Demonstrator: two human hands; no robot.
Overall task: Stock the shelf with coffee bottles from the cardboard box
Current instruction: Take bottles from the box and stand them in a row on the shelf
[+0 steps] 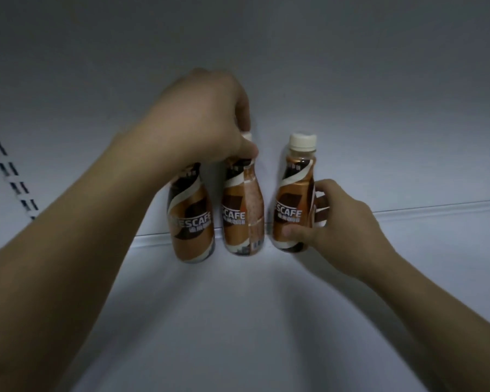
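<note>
Coffee bottles stand three in a row at the back of a white shelf (pixel 238 321), close against its back wall (pixel 266 66), and the middle bottle (pixel 242 210) serves here as the landmark. Left of it, just beside it, stands the left bottle (pixel 191 219), its top hidden under the left hand (pixel 207 120). That hand comes down from above over the tops of both these bottles, fingers curled round the neck and cap of the middle one; whether it also grips the left bottle I cannot tell. Right of the middle bottle, a little apart, is the right bottle (pixel 293 199), cream cap showing, tilted slightly, with the right hand (pixel 331 219) wrapped round its lower body, thumb on the front of the label.

As a judgement, the stocking looks to be at an early stage: three bottles are on the shelf, and at least two are not yet let go. The right one likely wants setting upright and nudging closer to the middle bottle. The cardboard box is out of view, so how many bottles remain cannot be told.

The shelf floor is smooth, pale and bare in front of the middle bottle and out to both sides. Far left of it, a slotted rail (pixel 12 176) runs up the wall. The light is dim and greyish.
</note>
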